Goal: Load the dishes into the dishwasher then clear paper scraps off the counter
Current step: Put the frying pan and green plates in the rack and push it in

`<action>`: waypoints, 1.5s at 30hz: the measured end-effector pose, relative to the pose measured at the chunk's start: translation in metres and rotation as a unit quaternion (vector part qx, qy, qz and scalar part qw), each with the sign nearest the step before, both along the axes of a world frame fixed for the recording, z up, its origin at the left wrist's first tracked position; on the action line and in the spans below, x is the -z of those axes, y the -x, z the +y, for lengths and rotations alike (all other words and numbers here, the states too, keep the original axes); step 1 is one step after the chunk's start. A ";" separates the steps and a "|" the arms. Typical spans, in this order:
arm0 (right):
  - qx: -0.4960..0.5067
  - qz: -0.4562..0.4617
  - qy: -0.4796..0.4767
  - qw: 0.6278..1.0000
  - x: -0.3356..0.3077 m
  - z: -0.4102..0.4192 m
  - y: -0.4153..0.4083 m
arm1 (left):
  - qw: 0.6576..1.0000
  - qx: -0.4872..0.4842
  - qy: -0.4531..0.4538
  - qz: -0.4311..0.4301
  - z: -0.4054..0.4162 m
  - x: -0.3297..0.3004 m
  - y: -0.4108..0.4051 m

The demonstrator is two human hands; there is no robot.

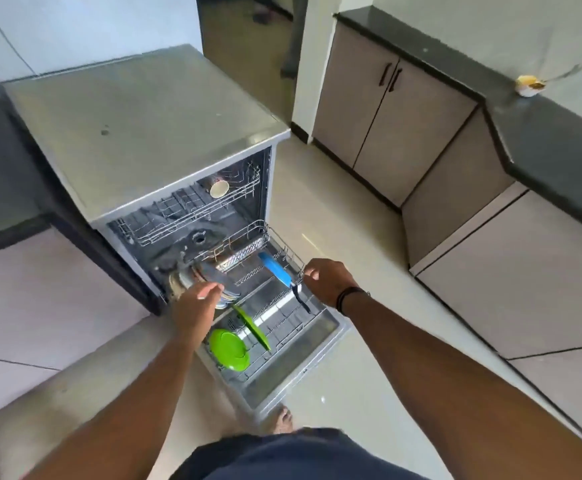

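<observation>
The dishwasher (144,116) stands open with its lower rack (291,322) pulled out over the dropped door. Steel plates (210,270) stand at the rack's left. My left hand (196,301) pinches the rim of the nearest one. A blue pan (273,267) with a black handle lies tilted at the right side. My right hand (329,277) curls its fingers over the rack's right rim beside that handle. Two green plates (230,348) stand at the front. A pale cup (219,188) lies on its side in the upper rack.
A dark counter (542,133) over beige cabinets runs along the right, with a crumpled white-and-yellow scrap (529,85) on it by the wall. My bare foot (282,419) stands just in front of the door (317,362). Tiled floor lies between the dishwasher and the cabinets.
</observation>
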State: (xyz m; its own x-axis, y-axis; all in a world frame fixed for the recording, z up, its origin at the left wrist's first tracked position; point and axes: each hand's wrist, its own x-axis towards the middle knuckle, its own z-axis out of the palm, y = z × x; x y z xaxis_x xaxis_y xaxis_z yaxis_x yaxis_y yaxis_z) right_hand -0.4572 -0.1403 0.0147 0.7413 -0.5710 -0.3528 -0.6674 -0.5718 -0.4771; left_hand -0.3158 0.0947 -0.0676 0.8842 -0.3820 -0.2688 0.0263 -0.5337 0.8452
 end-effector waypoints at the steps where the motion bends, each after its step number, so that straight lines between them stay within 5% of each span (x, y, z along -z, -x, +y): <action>1: -0.013 0.004 0.006 1.000 0.000 0.003 0.002 | 1.000 -0.006 0.006 -0.003 0.004 0.003 0.010; 6: -0.039 -0.017 0.016 0.999 0.015 0.007 0.006 | 0.999 -0.014 0.009 -0.041 0.020 -0.004 0.061; 11: -0.080 -0.036 -0.002 0.996 0.026 -0.015 0.000 | 0.996 -0.084 -0.032 0.015 0.010 -0.016 0.070; 21: -0.235 -0.070 0.003 0.969 0.012 -0.103 -0.019 | 0.986 -0.134 -0.096 0.000 -0.095 -0.020 0.145; 32: -0.300 -0.052 -0.048 0.951 0.033 -0.115 -0.017 | 0.969 -0.128 -0.177 -0.116 -0.125 -0.045 0.177; 45: -0.336 0.034 -0.019 0.941 0.117 -0.091 -0.034 | 0.972 -0.125 -0.194 0.052 -0.081 0.050 0.157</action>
State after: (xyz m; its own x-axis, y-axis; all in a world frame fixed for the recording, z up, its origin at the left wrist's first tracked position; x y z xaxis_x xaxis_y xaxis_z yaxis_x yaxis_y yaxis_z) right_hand -0.4230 -0.2312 -0.1028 0.9055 0.0328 -0.4231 -0.1912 -0.8585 -0.4758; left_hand -0.4727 0.0136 -0.1177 0.8964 -0.0102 -0.4431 0.2719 -0.7768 0.5680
